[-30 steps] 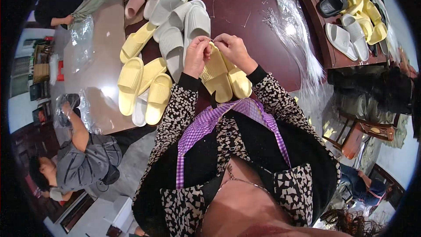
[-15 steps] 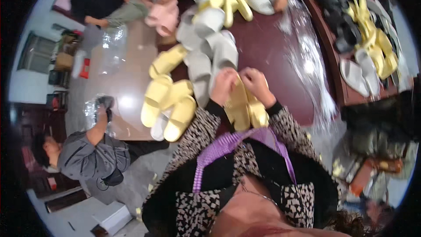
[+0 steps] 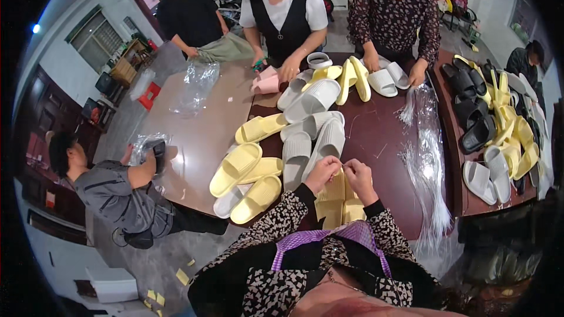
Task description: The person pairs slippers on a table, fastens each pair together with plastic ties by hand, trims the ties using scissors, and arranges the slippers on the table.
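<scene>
A pair of yellow slippers lies on the table right in front of me, partly hidden under my hands. My left hand and my right hand are over the slippers' far end, fingertips pinched and almost meeting. A thin pale strand seems to run between them, too fine to make out well. Grey slippers lie just beyond my left hand. Left of them are several yellow slippers, with a white slipper partly under them.
A bundle of thin white strands and clear plastic lie along the table's right side. Black slippers and yellow ones crowd the right-hand table. Across from me, a person's hands hold a pink slipper; another's touch white slippers. At left, someone handles a dark slipper.
The view has tilted up, showing more of the people opposite. My hands, which were farther apart at the yellow slippers' far end, have come closer together at the fingertips.
</scene>
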`<control>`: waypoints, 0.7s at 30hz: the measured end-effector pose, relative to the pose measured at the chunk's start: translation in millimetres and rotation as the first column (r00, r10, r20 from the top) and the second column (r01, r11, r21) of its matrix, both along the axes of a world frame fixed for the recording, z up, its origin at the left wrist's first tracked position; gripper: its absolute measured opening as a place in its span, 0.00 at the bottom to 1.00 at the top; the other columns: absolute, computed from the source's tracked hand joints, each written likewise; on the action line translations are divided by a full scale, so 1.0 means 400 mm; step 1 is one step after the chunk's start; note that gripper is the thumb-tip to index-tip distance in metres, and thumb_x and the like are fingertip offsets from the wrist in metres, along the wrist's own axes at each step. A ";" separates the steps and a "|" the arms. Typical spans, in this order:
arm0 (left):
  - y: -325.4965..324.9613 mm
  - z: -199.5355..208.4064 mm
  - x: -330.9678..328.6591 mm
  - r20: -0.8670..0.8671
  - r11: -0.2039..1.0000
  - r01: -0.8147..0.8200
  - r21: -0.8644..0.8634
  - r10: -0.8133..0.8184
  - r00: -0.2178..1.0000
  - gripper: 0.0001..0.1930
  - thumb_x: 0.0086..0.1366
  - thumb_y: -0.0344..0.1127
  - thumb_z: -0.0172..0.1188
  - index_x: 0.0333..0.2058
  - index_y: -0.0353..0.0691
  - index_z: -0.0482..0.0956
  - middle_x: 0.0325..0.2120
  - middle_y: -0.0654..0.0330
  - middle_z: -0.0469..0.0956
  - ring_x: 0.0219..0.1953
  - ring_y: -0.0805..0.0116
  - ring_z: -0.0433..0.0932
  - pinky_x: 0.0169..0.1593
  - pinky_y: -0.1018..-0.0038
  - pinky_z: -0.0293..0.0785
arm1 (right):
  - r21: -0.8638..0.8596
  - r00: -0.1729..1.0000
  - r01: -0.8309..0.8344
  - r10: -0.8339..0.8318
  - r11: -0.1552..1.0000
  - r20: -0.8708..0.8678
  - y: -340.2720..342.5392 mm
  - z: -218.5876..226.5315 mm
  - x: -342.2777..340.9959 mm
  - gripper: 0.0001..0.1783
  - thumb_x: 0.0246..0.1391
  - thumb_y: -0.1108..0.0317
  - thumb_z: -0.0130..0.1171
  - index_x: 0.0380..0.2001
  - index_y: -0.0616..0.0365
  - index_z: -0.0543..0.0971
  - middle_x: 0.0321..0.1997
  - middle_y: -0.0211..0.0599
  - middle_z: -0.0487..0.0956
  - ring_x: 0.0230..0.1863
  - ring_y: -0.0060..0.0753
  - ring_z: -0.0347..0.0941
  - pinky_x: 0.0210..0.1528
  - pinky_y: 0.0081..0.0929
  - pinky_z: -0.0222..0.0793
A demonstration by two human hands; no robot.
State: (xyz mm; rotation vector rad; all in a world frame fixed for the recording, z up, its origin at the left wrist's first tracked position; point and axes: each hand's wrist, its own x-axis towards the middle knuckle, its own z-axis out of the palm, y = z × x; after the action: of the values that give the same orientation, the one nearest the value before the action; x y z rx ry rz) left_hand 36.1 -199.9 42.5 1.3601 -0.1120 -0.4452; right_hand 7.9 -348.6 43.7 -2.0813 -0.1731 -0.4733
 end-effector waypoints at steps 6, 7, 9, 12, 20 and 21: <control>0.003 0.003 0.014 -0.097 0.991 0.056 -0.119 -0.068 0.993 0.03 0.60 0.33 0.52 0.28 0.43 0.72 0.16 0.73 0.65 0.16 0.85 0.62 0.20 0.86 0.58 | 0.006 1.000 -0.001 0.001 1.000 0.029 -0.001 0.000 0.004 0.03 0.45 0.72 0.54 0.22 0.58 0.73 0.21 0.43 0.75 0.23 0.44 0.72 0.26 0.36 0.65; 0.002 0.006 0.012 -0.104 0.992 0.067 -0.110 -0.079 0.991 0.03 0.60 0.32 0.52 0.28 0.43 0.71 0.16 0.73 0.65 0.16 0.85 0.62 0.20 0.86 0.58 | 0.005 1.000 -0.003 0.003 1.000 0.012 -0.004 -0.001 0.005 0.03 0.45 0.72 0.54 0.22 0.58 0.73 0.20 0.43 0.75 0.23 0.44 0.71 0.26 0.36 0.65; 0.003 0.008 0.011 -0.112 0.992 0.076 -0.102 -0.088 0.990 0.02 0.60 0.32 0.52 0.28 0.44 0.71 0.16 0.73 0.64 0.17 0.85 0.61 0.20 0.86 0.58 | 0.002 1.000 -0.008 0.008 1.000 -0.005 -0.006 -0.005 0.004 0.03 0.45 0.71 0.54 0.22 0.58 0.73 0.20 0.43 0.75 0.23 0.44 0.71 0.25 0.36 0.65; 0.006 0.005 0.011 -0.138 0.989 0.097 -0.112 -0.113 0.984 0.02 0.60 0.32 0.52 0.28 0.44 0.71 0.16 0.73 0.64 0.16 0.85 0.61 0.20 0.86 0.58 | -0.031 1.000 -0.013 0.013 0.999 0.017 -0.006 -0.014 0.003 0.03 0.44 0.71 0.55 0.22 0.57 0.74 0.20 0.43 0.74 0.23 0.45 0.71 0.25 0.37 0.64; 0.012 -0.003 0.015 -0.203 0.984 0.136 -0.116 -0.157 0.967 0.02 0.59 0.32 0.53 0.28 0.44 0.71 0.16 0.73 0.64 0.16 0.85 0.61 0.20 0.86 0.57 | -0.037 0.999 -0.047 0.047 0.998 0.013 -0.010 -0.020 0.003 0.03 0.44 0.70 0.55 0.22 0.58 0.74 0.19 0.45 0.74 0.22 0.46 0.71 0.25 0.37 0.65; 0.014 -0.004 0.017 -0.202 0.984 0.135 -0.116 -0.157 0.967 0.02 0.59 0.32 0.53 0.28 0.44 0.71 0.16 0.73 0.64 0.16 0.85 0.61 0.20 0.86 0.57 | -0.037 0.999 -0.047 0.048 0.998 0.013 -0.010 -0.018 0.002 0.03 0.44 0.70 0.55 0.22 0.58 0.74 0.19 0.45 0.74 0.22 0.46 0.71 0.25 0.37 0.65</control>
State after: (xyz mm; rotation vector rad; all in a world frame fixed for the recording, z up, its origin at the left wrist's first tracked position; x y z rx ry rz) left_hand 43.0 -194.5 40.7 1.2019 -0.0595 -0.6965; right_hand 8.8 -352.5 36.4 -2.1056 -0.2407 -0.4589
